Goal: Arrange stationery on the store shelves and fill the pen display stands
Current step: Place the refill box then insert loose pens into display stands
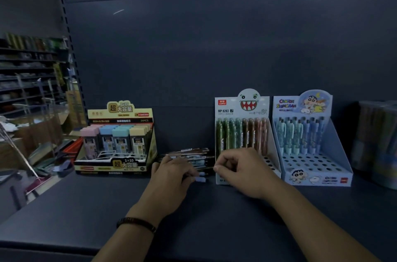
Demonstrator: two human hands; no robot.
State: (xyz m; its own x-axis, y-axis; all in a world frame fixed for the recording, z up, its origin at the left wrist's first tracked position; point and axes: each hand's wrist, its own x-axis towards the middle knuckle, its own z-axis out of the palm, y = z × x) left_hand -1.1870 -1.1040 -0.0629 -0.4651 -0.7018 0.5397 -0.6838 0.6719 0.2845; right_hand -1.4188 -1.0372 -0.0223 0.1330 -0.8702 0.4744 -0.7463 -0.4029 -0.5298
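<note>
So both hands are down on the dark shelf [86, 208] right in front of the camera. The left hand [171, 178] lies over a loose pile of pens [189, 157] on the shelf, fingers curled around a few of them, with 2 pale blue pen ends poking out past the fingertips. The right hand [240, 170] is loosely closed with thumb and fingers pinched together just beside those ends, but I can't tell if it actually has a pen. It sits in front of the monster pen stand [242, 115], whose back rows are full of green and brown pens. Right of that is the blue cartoon pen stand [311, 143], front holes bare. Left of the pile is a yellow lead-refill box [120, 139].
</note>
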